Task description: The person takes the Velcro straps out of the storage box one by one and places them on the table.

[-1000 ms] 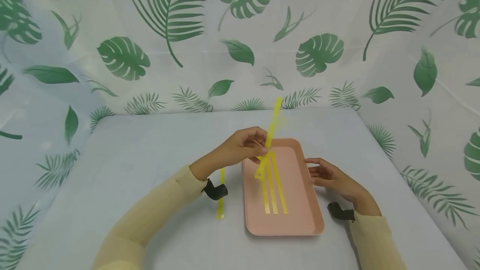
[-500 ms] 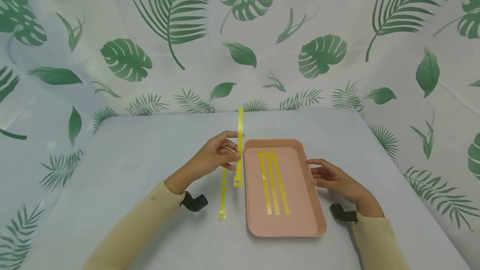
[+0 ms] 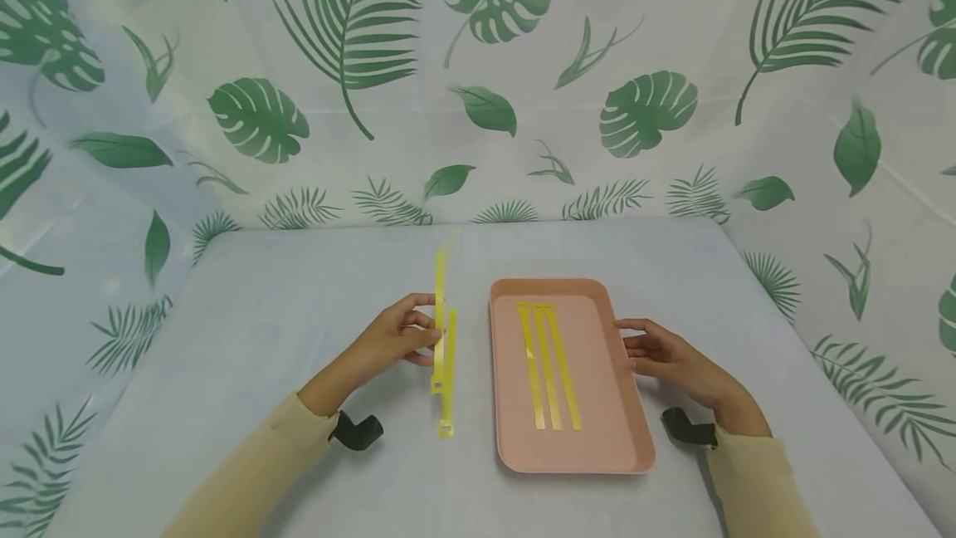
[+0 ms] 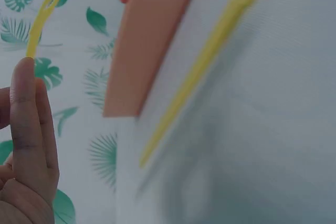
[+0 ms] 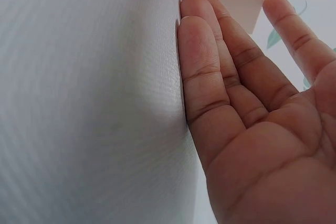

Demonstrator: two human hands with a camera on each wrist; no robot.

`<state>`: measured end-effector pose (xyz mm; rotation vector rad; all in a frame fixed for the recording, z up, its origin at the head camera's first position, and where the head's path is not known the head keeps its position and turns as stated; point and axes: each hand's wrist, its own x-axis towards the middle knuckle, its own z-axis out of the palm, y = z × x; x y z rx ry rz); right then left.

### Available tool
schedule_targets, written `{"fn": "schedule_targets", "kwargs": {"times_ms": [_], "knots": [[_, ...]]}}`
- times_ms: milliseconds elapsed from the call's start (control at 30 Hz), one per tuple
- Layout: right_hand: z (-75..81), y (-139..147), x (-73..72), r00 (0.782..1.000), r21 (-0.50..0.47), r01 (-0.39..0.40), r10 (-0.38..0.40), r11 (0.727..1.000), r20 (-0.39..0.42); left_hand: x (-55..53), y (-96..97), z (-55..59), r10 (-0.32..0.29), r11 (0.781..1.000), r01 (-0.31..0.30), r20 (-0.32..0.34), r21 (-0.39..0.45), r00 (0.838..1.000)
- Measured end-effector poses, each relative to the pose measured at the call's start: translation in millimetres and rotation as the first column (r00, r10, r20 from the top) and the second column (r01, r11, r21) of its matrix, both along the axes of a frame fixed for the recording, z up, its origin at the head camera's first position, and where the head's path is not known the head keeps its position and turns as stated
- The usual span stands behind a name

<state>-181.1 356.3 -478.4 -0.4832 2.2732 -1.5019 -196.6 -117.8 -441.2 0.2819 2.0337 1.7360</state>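
In the head view, the left hand (image 3: 392,340) pinches a yellow strip (image 3: 439,272) between thumb and fingers, its grip narrow on the strip's middle, the slotted end toward the wearer and the far end blurred. Just beside it, partly overlapped, a second yellow strip (image 3: 451,359) lies on the surface (image 3: 299,297), left of a pink tray (image 3: 605,405). Only this view shows the inside of the tray, where three yellow strips (image 3: 548,364) lie side by side, slotted ends at the far side. The right hand (image 3: 675,365) is at the tray's right edge, fingers loosely extended; cream sleeves and black wrist pieces (image 3: 357,432) show on both arms, before a leaf-printed backdrop (image 3: 388,156). The left wrist view reveals the slot in the held strip, rising past a fingertip, the shadow beside the second strip, and the tray's outer wall, with a bit of the right hand beyond it. The right wrist view shows what the head view hides: the palm side, nearly straight fingers reaching the tray's wall low by the surface, and a wide, relaxed grip.
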Motion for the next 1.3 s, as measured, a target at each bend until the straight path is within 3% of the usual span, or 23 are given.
{"fn": "schedule_targets", "kwargs": {"times_ms": [200,400,700,1300], "knots": [[0.3,-2.1,0.7,1.0,-0.001,0.0,0.0,1.0,0.01,8.0,-15.5,-21.3,0.012,0.998,-0.009,0.055,-0.058,0.998],[3.1,-3.9,2.2,1.0,0.01,0.007,-0.007,1.0,0.004,16.6,-23.5,-32.2,0.01,0.995,0.0,0.104,-0.099,0.994],[2.0,-3.5,5.3,1.0,-0.036,0.0,0.0,0.999,0.0,18.6,-23.1,-36.8,-0.03,0.985,0.052,0.13,-0.164,0.991],[2.0,-6.8,6.1,1.0,0.017,0.013,-0.013,1.0,-0.012,22.6,-15.8,-40.2,0.074,0.948,-0.059,0.038,-0.312,0.997]]}}
